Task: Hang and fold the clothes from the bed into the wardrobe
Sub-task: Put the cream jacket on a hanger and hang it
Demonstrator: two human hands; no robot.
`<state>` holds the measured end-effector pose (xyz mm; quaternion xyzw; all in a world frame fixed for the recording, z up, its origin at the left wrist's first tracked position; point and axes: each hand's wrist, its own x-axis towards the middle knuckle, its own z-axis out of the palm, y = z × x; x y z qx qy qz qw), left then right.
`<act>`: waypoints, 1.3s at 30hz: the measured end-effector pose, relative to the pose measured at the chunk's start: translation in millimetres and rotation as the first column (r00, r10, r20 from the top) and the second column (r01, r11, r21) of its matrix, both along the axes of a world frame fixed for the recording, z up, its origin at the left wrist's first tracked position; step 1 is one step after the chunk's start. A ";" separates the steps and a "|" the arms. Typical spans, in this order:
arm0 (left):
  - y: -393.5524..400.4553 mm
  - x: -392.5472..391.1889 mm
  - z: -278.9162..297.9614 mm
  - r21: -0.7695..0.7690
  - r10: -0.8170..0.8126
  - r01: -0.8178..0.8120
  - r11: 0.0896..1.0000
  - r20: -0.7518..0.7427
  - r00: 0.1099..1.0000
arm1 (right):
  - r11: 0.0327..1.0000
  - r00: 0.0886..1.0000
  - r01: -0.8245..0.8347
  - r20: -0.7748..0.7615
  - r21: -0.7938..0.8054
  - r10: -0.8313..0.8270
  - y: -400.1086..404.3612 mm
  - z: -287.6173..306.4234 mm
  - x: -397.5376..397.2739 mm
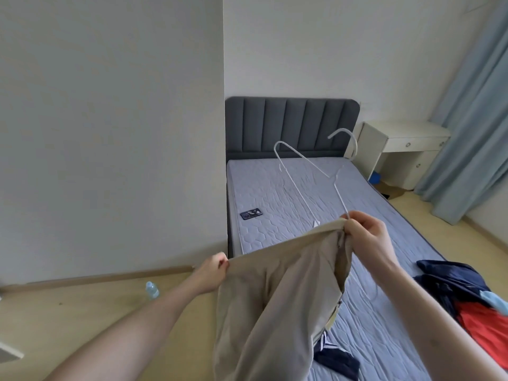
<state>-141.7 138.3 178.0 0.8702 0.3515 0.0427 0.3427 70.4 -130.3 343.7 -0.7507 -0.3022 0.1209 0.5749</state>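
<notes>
Right now both hands are up in front of the person, stretching a beige garment (277,303) out between them over the near edge of the bed (302,204). The left hand (211,273) pinches 1 end of the top hem, fingers curled tight around the cloth. The right hand (365,235) grips the other end of that hem and, in the same fist, the lower part of a white wire hanger (308,171), which sticks up and away from the hand with its hook (346,138) pointing toward the grey padded headboard (291,125). The rest of the beige cloth hangs down from the hem, draping past the mattress edge toward the floor. On the bare quilted mattress a dark phone (251,214) lies near the left side. At the right, close to the person, sits a heap of clothes (467,295): dark navy on top, red beneath, a bit of light blue at the frame's edge. Another dark navy piece (336,361) lies just below the hanging beige cloth. A plastic bottle (152,290) stands on the floor by the wall, and a pale desk (404,149) stands beyond the bed beside blue curtains (472,119).
</notes>
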 end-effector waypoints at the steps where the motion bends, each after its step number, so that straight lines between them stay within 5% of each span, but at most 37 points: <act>1: 2.4 -0.9 10.6 0.042 -0.009 0.008 0.999 0.015 1.000 | 0.999 0.999 0.028 0.034 -0.032 -0.027 -4.5 -2.5 7.0; 6: 0.1 1.9 76.0 0.375 -0.144 0.070 0.924 0.174 0.974 | 0.965 0.968 0.148 0.229 -0.215 -0.098 -14.9 -16.3 35.3; 13: -21.9 4.8 158.6 0.521 -0.283 0.003 0.853 0.458 0.843 | 0.910 0.985 0.137 0.150 -0.392 -0.084 3.5 -54.6 17.0; 19: -48.1 21.8 205.9 0.706 -0.486 0.091 0.702 0.381 0.787 | 0.934 0.960 -0.279 -0.056 -0.224 0.273 52.6 -49.0 -39.6; 22: -49.3 29.7 208.4 0.736 -0.509 0.108 0.669 0.348 0.788 | 0.954 0.977 -0.197 0.035 -0.225 0.210 71.8 -45.3 -44.2; 27: -7.8 21.9 187.4 0.620 -0.393 0.169 0.766 0.245 0.886 | 0.982 0.981 -0.182 -0.080 -0.054 0.178 71.9 -33.5 -41.2; 31: 4.2 -1.4 132.3 0.311 -0.383 0.323 0.894 0.154 0.911 | 0.970 0.959 -0.232 -0.149 0.078 0.241 71.9 -19.7 -48.0; 35: -11.1 -21.5 64.3 0.247 -0.389 0.392 0.886 -0.063 0.919 | 0.954 0.944 -0.295 -0.139 0.047 0.299 75.0 -22.5 -56.3; 37: -7.8 -25.8 46.7 0.217 -0.297 0.298 0.930 -0.041 0.954 | 0.956 0.948 -0.292 -0.129 0.016 0.292 71.3 -24.2 -55.1; 39: -1.8 -28.0 44.4 0.008 -0.132 0.132 0.991 0.125 0.983 | 0.961 0.953 -0.277 -0.127 0.003 0.275 64.8 -26.9 -48.9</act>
